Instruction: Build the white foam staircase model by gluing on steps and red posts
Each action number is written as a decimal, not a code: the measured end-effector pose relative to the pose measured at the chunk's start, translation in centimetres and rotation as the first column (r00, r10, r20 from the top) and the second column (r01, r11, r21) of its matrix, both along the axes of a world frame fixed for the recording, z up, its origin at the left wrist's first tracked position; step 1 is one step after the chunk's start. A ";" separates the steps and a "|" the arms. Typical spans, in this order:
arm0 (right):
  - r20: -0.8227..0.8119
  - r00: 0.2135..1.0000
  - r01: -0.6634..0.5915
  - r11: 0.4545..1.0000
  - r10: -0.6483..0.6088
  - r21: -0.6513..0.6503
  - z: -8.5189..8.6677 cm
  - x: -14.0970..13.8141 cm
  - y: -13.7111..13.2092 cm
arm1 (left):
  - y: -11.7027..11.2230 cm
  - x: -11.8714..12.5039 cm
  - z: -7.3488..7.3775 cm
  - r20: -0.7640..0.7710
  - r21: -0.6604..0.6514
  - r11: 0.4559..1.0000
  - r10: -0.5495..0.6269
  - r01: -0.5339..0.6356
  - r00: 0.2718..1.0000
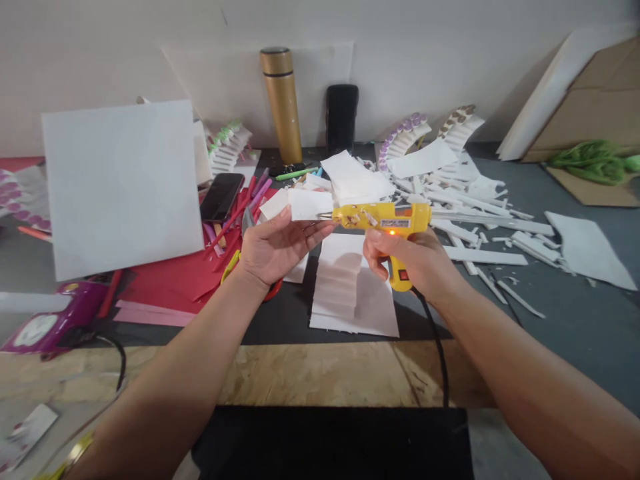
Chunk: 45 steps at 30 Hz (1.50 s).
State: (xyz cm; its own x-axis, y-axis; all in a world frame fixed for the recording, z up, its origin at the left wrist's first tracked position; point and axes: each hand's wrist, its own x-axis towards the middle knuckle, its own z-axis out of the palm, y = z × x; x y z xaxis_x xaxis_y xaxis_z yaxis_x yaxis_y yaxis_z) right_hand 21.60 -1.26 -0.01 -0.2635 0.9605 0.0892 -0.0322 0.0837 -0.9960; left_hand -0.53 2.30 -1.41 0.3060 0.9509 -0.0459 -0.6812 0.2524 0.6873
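In my right hand (407,257) is a yellow hot glue gun (383,219), its orange light glowing and its nozzle pointing left. A small white piece of foam board (310,205) is pinched between the thumb and fingers of my left hand (277,247). The nozzle tip is at this piece's right edge; whether it touches, I cannot tell. Below my hands, a stepped white piece (336,285) sits on a flat white sheet (377,310). A clear glue stick (465,217) appears to stick out behind the gun.
White offcuts (485,200) litter the right side. A gold flask (281,103) and a black case (342,119) stand at the back. To the left are a large white board (123,190), a phone (223,197), red sheets (165,283) and a purple glue gun (63,317). A black cord (437,333) crosses the table edge.
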 end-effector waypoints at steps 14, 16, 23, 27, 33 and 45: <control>-0.003 0.999 0.042 0.999 -0.042 -0.005 0.2 0.0 0.1 | 0.2 -0.3 0.0 -0.036 0.016 1.000 -0.001 0.002 0.999; -0.004 0.999 0.045 0.999 -0.045 -0.006 0.2 0.0 0.1 | 0.2 -0.3 0.0 -0.047 0.038 0.999 0.001 0.000 0.999; 0.041 0.997 0.062 0.998 -0.061 -0.021 0.4 0.2 0.1 | 0.2 -0.5 0.0 -0.064 0.084 0.996 0.019 -0.014 0.998; 0.047 0.997 0.067 0.998 -0.066 -0.016 0.5 0.3 0.1 | 0.3 -0.6 -0.1 -0.066 0.086 0.996 0.033 -0.027 0.997; 0.059 0.995 0.082 0.997 -0.082 -0.010 0.5 0.2 0.1 | 0.4 -0.7 -0.3 -0.076 0.112 0.994 0.028 -0.020 0.997; 0.006 1.000 0.019 0.997 -0.020 0.074 0.6 0.3 -0.2 | 0.5 -0.5 -0.7 -0.057 0.067 0.997 -0.034 0.038 0.998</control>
